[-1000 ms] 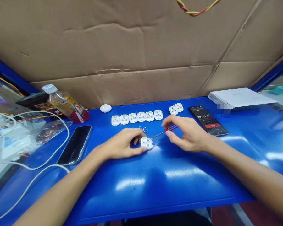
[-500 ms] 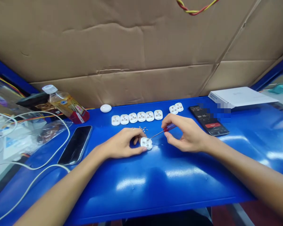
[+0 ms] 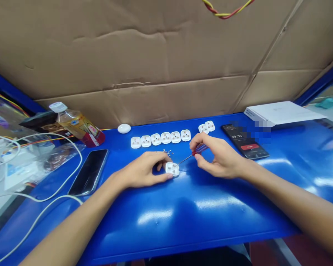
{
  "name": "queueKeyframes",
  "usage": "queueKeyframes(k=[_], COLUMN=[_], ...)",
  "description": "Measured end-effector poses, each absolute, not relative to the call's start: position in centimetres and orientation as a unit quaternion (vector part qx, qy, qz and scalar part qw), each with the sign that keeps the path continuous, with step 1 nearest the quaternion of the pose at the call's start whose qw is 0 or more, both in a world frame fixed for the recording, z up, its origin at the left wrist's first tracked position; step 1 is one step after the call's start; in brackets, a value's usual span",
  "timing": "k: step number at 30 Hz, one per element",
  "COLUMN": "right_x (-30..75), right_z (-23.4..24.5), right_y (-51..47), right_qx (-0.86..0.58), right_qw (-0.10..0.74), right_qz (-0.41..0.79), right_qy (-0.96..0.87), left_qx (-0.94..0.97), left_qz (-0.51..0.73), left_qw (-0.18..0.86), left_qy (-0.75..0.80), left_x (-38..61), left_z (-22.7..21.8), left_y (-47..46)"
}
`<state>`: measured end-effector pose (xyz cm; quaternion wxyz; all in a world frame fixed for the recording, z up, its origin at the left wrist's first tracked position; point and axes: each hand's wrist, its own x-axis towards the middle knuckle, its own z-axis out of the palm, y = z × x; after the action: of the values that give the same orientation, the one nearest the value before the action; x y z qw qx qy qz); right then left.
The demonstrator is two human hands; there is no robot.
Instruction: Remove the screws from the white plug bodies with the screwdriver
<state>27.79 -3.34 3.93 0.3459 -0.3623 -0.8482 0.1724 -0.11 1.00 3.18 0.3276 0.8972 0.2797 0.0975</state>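
My left hand (image 3: 150, 170) grips a small white square plastic housing (image 3: 171, 170) with metal contacts inside, its thumb on the near edge and fingers behind. In my right hand (image 3: 218, 155) is a screwdriver (image 3: 185, 159) with a red handle, pinched between thumb and fingers. The shaft slants down to the left, and its tip meets the upper right part of the housing. Small loose screws (image 3: 168, 152) lie just beyond my left fingers. Farther back, several similar white housings (image 3: 165, 137) form a row, with two more housings (image 3: 207, 127) to the right.
A dark phone (image 3: 88, 171) and a drink bottle (image 3: 80, 125) are on the left, near white cables (image 3: 79, 162). To the right lie a phone with a timer (image 3: 245, 142) and a white box (image 3: 283, 112). A white oval object (image 3: 124, 128) sits by the cardboard wall (image 3: 144, 55).
Both hands keep almost the same pose, with the screwdriver tip still at the housing. The view has shifted very slightly.
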Motion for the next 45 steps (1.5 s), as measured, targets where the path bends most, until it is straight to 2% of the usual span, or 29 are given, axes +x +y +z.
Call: queueKeyframes(k=[8, 14, 18, 26, 34, 39, 45], right_x=[27.9, 27.8, 27.7, 27.9, 28.0, 28.1, 27.7], right_z=[3.2, 2.8, 3.1, 2.8, 3.0, 3.1, 3.8], right_y=[-2.8, -2.2, -2.3, -2.3, -2.3, -2.7, -3.5], right_qx=[-0.387, -0.412, -0.426, -0.42, -0.415, -0.397, -0.32], right_qw=[0.371, 0.324, 0.307, 0.267, 0.303, 0.368, 0.383], right_qz=[0.148, 0.135, 0.135, 0.13, 0.093, 0.027, 0.025], right_qy=[-0.831, -0.841, -0.84, -0.857, -0.853, -0.841, -0.866], left_qx=[0.898, 0.896, 0.898, 0.904, 0.901, 0.878, 0.895], left_qz=[0.116, 0.187, 0.209, 0.173, 0.184, 0.236, 0.159], left_qw=[0.305, 0.237, 0.247, 0.267, 0.258, 0.254, 0.253], left_qy=[0.294, 0.325, 0.299, 0.286, 0.296, 0.329, 0.331], left_x=[-0.5, -0.8, -0.7, -0.7, -0.6, -0.8, -1.0], left_z=[3.1, 2.8, 2.5, 2.2, 2.4, 2.9, 3.6], left_y=[1.3, 2.1, 2.4, 2.2, 2.2, 2.1, 1.7])
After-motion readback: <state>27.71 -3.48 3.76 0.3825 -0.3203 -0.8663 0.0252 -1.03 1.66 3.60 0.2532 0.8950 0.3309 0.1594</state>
